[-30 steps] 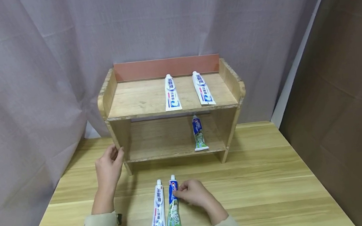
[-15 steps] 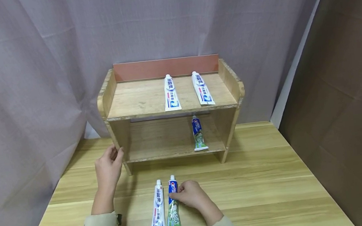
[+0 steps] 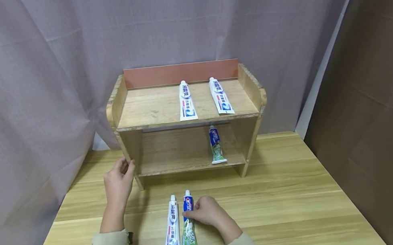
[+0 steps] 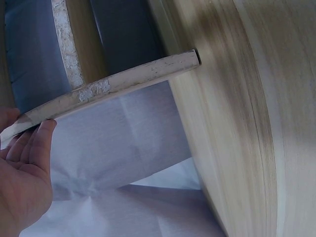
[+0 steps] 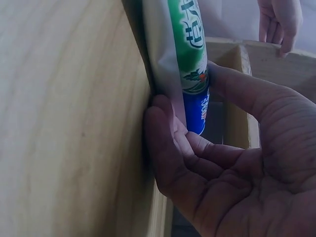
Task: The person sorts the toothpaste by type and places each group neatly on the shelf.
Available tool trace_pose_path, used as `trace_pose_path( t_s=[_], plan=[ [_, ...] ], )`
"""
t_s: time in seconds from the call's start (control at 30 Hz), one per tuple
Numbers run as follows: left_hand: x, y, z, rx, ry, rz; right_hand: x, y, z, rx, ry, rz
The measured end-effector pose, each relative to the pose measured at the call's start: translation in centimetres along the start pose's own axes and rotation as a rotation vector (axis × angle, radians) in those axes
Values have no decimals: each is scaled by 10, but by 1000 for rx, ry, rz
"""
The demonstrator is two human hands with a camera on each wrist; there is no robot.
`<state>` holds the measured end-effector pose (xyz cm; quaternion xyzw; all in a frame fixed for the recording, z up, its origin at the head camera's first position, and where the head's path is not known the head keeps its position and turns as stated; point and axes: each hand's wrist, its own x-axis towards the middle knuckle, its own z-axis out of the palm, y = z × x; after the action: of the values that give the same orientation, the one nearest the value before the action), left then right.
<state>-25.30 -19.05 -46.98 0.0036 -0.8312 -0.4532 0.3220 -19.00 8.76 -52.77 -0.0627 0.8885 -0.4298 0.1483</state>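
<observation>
While the right hand [image 3: 206, 212] pinches the green tube [image 3: 188, 224] near its cap, thumb and fingers closed round it, the tube lies flat on the table [image 3: 301, 207], touching a white tube [image 3: 171, 224] on its left. The left hand [image 3: 117, 184] rests against the near left upright of the shelf [image 3: 151, 107], fingers straight. Two white tubes lie on the top shelf and one green tube below, so sorting looks over halfway, with two tubes left.
</observation>
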Motion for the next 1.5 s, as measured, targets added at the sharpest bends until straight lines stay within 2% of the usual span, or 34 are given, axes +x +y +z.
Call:
trace_pose_path(
  t_s=[0.4, 1.03, 1.5],
  plan=[
    [0, 1, 1, -17, 1, 8, 4, 1, 5, 7, 20, 41],
    [-1, 0, 1, -23, 5, 4, 3, -9, 12, -56, 74, 0],
    [0, -1, 1, -32, 12, 7, 5, -2, 13, -3, 68, 18]
  ],
)
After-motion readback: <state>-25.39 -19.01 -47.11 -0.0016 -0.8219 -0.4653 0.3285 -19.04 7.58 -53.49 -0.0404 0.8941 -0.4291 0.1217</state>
